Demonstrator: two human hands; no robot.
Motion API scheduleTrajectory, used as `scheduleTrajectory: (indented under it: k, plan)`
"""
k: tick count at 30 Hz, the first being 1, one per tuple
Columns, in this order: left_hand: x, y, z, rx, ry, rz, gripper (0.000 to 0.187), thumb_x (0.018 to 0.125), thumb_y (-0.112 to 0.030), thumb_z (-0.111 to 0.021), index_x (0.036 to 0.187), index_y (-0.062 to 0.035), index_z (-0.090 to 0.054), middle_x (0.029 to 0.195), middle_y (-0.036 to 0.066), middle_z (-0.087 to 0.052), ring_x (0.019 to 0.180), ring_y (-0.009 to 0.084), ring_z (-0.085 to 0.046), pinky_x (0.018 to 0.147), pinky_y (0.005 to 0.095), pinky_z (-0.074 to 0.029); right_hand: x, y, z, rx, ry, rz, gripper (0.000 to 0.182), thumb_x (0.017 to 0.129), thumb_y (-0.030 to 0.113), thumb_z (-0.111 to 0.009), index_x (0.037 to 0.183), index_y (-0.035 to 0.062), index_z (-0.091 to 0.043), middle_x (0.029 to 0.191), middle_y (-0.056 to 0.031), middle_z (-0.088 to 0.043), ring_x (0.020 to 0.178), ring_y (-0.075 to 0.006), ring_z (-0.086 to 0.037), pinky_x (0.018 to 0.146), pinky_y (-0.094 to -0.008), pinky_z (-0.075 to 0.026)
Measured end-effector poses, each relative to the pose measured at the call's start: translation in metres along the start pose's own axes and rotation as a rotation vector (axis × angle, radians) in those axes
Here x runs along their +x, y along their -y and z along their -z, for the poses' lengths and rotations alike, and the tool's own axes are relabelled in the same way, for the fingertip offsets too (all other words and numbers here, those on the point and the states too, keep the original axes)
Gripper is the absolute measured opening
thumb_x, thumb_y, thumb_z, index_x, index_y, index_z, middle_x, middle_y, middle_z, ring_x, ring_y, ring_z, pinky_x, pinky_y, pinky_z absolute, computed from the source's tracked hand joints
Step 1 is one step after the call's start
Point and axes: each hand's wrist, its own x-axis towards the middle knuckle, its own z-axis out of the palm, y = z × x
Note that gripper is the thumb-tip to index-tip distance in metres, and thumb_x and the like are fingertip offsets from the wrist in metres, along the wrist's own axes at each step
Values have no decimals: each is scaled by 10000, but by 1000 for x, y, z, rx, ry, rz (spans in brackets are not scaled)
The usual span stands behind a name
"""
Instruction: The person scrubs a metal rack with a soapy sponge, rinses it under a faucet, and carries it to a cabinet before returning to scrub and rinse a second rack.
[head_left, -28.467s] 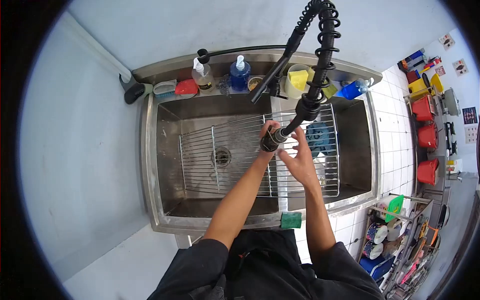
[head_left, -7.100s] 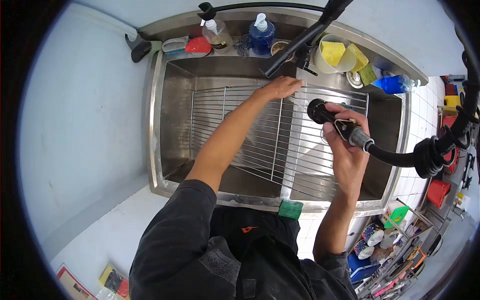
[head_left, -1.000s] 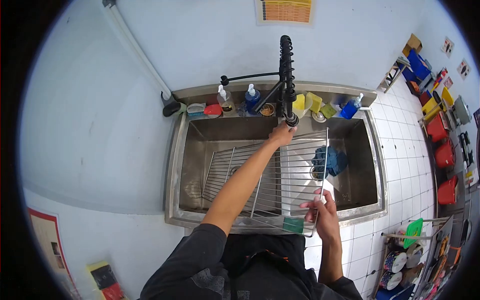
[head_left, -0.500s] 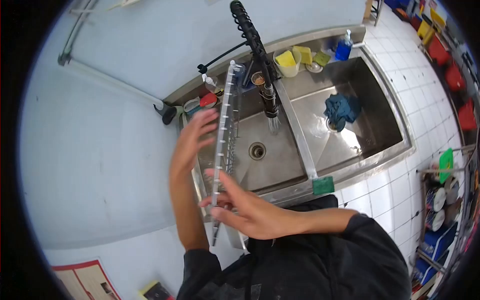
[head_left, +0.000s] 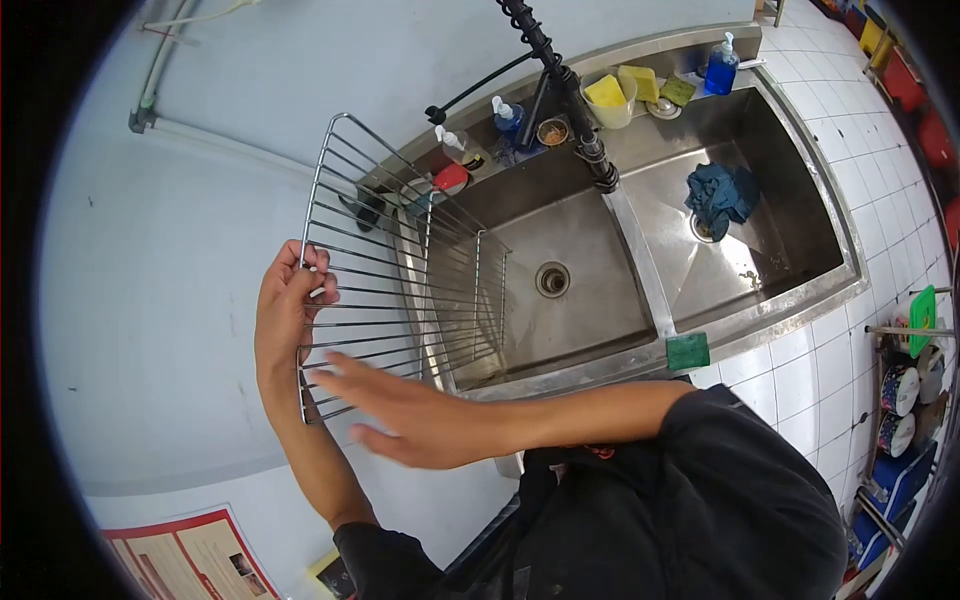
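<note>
A wire rack (head_left: 375, 268) of thin metal bars is held up over the left side of the left sink basin (head_left: 590, 330). My left hand (head_left: 290, 310) grips its outer left edge, fingers curled round the frame. Near the rack's lower end, my right hand (head_left: 415, 415) has its fingers stretched out and apart, slightly blurred. Whether its fingertips touch the bars is hard to tell.
A black spring faucet (head_left: 590, 130) hangs between the basins. Blue cloth (head_left: 720, 195) lies in the right basin. Along the back ledge are soap bottles (head_left: 722, 68), a sponge cup (head_left: 612, 100) and a red item (head_left: 451, 178). A green sponge (head_left: 688, 350) rests on the front rim.
The rack has moved left and turned from nearly edge-on to show its bars. My left hand has closed on its left edge. My right hand has come off the frame and opened, moving left.
</note>
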Motion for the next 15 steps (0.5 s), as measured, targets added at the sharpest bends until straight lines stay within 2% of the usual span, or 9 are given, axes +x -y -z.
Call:
scheduleTrajectory:
  k: [2, 3, 4, 5, 6, 9, 11, 14, 15]
  plan:
    - [9, 1, 6, -10, 4, -16, 119, 880, 5, -482, 939, -98, -479, 903, 10, -536, 661, 75, -506, 609, 247, -480, -29, -25, 28, -46, 32, -176, 548, 993, 164, -568, 1488, 39, -371, 1487, -249, -428, 1377, -386, -429, 1124, -454, -363]
    - [9, -2, 0, -38, -54, -26, 112, 876, 12, -478, 923, -90, -479, 895, 13, -524, 638, 53, -454, 536, 214, -416, -47, -50, 42, -50, -17, -266, 500, 988, 166, -577, 1446, 42, -419, 1464, -237, -457, 1349, -381, -460, 1108, -440, -382]
    - [12, -2, 2, -76, -59, -33, 104, 878, 10, -475, 920, -84, -480, 899, 16, -523, 638, 51, -451, 522, 201, -404, -71, -82, 53, -54, -68, -360, 453, 983, 168, -586, 1403, 44, -468, 1441, -226, -486, 1321, -375, -491, 1091, -425, -400]
    - [15, -1, 5, -114, -63, -35, 96, 879, 9, -473, 917, -79, -481, 902, 19, -521, 637, 48, -447, 508, 188, -393, -103, -120, 60, -127, -143, -559, 435, 985, 218, -599, 1364, 34, -492, 1354, -229, -548, 1276, -347, -536, 1047, -431, -443]
    - [17, -1, 6, -150, -65, -41, 89, 881, 8, -471, 914, -74, -482, 905, 23, -520, 636, 45, -444, 494, 176, -381, -130, -151, 69, -42, -142, -1040, 523, 982, 323, -607, 1399, 48, -451, 1277, -229, -594, 1228, -298, -580, 975, -431, -503]
    - [16, -7, 9, -299, -91, -62, 75, 885, 6, -465, 913, -60, -490, 918, 27, -509, 631, 41, -436, 469, 159, -369, -193, -205, 93, 254, -246, -1547, 675, 982, 378, -595, 1480, 12, -324, 1461, -262, -408, 1383, -421, -398, 923, -549, -522]
    - [14, -5, 14, -380, -85, -88, 75, 886, 5, -467, 922, -53, -496, 923, 27, -503, 637, 42, -436, 475, 157, -381, -218, -236, 93, 622, -403, -1917, 738, 986, 406, -588, 1524, 27, -252, 1561, -260, -272, 1422, -484, -307, 856, -625, -547]
    - [15, 5, 22, -457, -67, -97, 71, 892, -4, -475, 938, -49, -503, 924, 24, -492, 656, 43, -442, 484, 152, -393, -241, -260, 86, 558, -463, -1894, 771, 979, 450, -573, 1556, 135, -171, 1559, -343, -176, 1135, -579, -551, 845, -648, -537]
    - [18, 12, 23, -477, -71, -87, 69, 893, -6, -476, 940, -49, -503, 923, 24, -491, 658, 44, -441, 486, 152, -393, -254, -274, 86, 584, -499, -1874, 772, 977, 443, -575, 1553, 126, -170, 1541, -344, -215, 1134, -561, -559, 846, -633, -542]
